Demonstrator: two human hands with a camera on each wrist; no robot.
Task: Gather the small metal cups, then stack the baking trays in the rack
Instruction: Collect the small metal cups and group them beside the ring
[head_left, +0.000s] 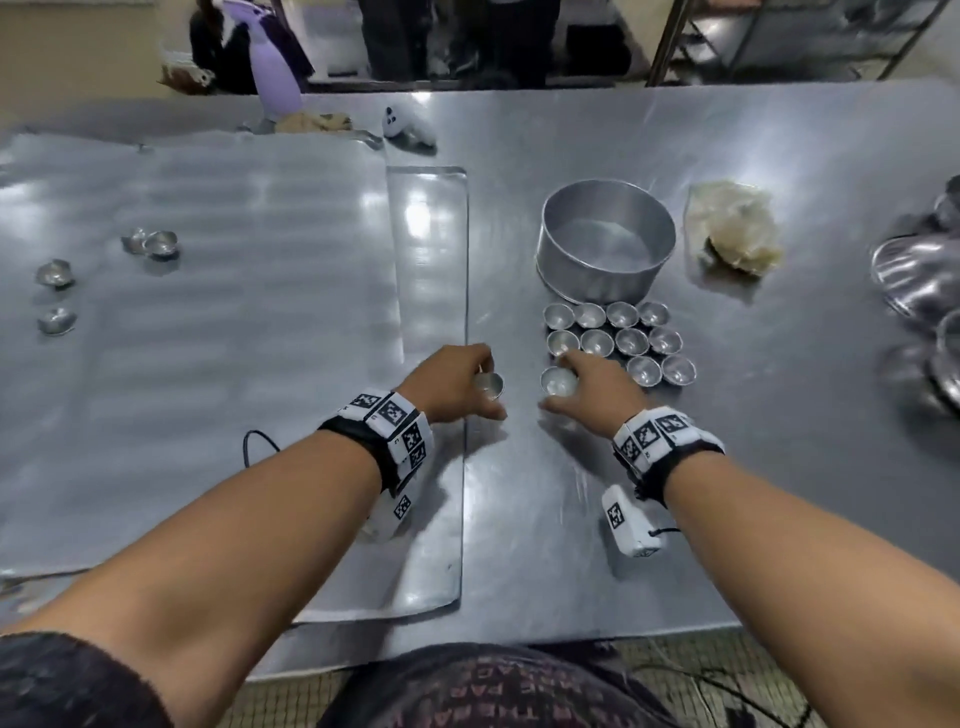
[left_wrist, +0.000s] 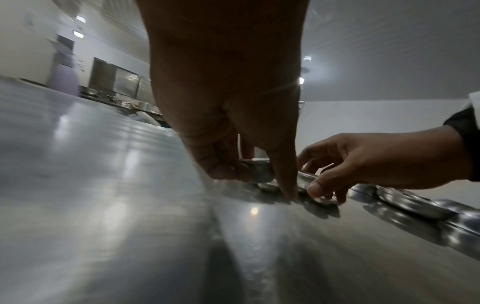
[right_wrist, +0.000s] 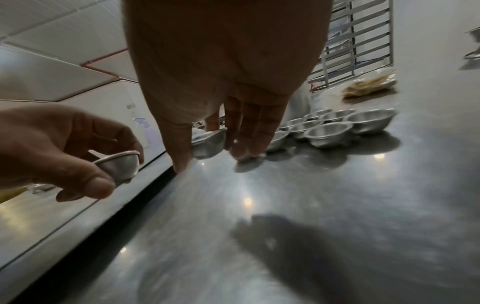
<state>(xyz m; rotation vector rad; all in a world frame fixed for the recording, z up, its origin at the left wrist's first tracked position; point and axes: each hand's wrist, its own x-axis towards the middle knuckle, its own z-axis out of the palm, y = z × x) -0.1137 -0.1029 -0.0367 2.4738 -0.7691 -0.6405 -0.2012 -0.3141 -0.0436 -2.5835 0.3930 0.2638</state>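
Observation:
My left hand (head_left: 485, 387) pinches a small metal cup (head_left: 492, 383) just above the right edge of the baking trays (head_left: 208, 338). My right hand (head_left: 555, 383) grips another cup (head_left: 561, 379) by its rim at the near-left corner of a cluster of several gathered cups (head_left: 631, 340). In the right wrist view that cup (right_wrist: 209, 142) is tilted, just above the table, and the left hand's cup (right_wrist: 119, 166) is also off the surface. Three or more loose cups (head_left: 161, 244) lie on the tray's far left. A rack (right_wrist: 358, 41) stands beyond the table.
A round metal pan (head_left: 605, 239) stands right behind the cluster. Crumpled plastic (head_left: 737, 234) lies to its right, and larger metal bowls (head_left: 924, 280) sit at the right edge. A purple spray bottle (head_left: 275, 78) and a small white device (head_left: 397, 122) are at the back.

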